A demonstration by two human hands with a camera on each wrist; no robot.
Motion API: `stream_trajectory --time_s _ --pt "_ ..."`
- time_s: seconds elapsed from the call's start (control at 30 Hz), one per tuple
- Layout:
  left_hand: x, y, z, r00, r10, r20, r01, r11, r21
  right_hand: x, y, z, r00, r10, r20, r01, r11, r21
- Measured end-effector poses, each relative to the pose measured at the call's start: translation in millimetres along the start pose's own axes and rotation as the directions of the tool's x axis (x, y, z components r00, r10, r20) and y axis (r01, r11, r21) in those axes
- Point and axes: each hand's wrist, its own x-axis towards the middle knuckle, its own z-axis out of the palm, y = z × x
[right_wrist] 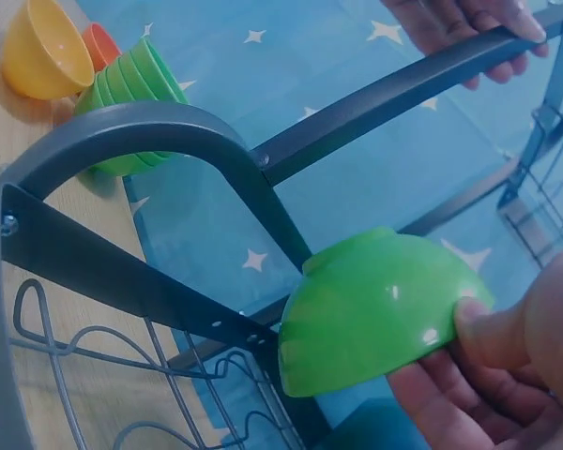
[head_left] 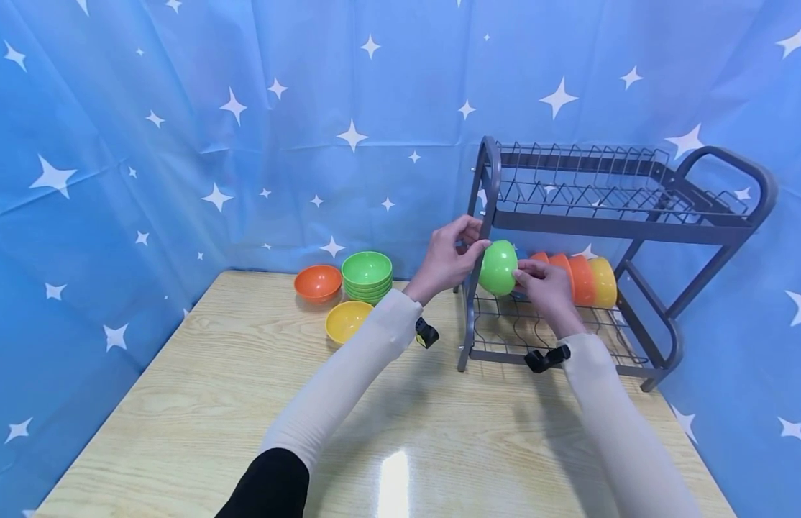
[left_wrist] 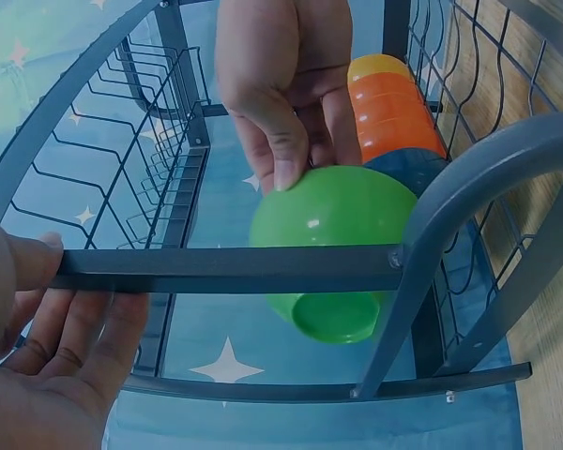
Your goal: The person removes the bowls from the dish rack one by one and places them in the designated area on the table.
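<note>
My right hand (head_left: 548, 291) pinches the rim of a green bowl (head_left: 498, 267) between thumb and fingers. The bowl is tilted on its side, at the left end of a dark two-tier dish rack (head_left: 607, 224), over the lower tier. In the right wrist view, the bowl's (right_wrist: 380, 314) foot points up and away from the hand. My left hand (head_left: 447, 257) grips the rack's left upright (left_wrist: 225, 270), thumb on one side and fingers on the other. Beyond the green bowl, a row of orange bowls (left_wrist: 391, 117), a yellow bowl (head_left: 603, 283) and a partly hidden blue bowl (left_wrist: 408, 169) lie on the lower tier.
On the table (head_left: 245, 403), left of the rack, stand a stack of green bowls (head_left: 367, 273), an orange bowl (head_left: 318, 283) and a yellow bowl (head_left: 346, 321). The rack's upper tier (head_left: 588, 180) has wire dividers. A blue star-patterned curtain (head_left: 297, 180) hangs behind.
</note>
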Motion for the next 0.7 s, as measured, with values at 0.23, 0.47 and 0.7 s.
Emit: stream_trajectory --time_s 0.23,0.47,0.7 --pt "0.1 0.2 1.1 1.0 0.002 -0.012 -0.002 1.0 -0.013 -11.7 -1.7 -6.7 0.999 -0.049 -0.014 0.048 0.997 -0.061" --pt "-0.3 1.1 1.3 1.0 -0.001 -0.02 0.001 1.0 -0.017 -23.5 -1.0 -9.1 0.989 -0.136 -0.057 0.124 0.977 -0.173" --pt "-0.3 1.2 1.2 1.0 0.014 -0.023 -0.014 1.0 -0.018 -39.5 2.4 -11.3 0.966 -0.252 -0.059 0.233 0.947 -0.222"
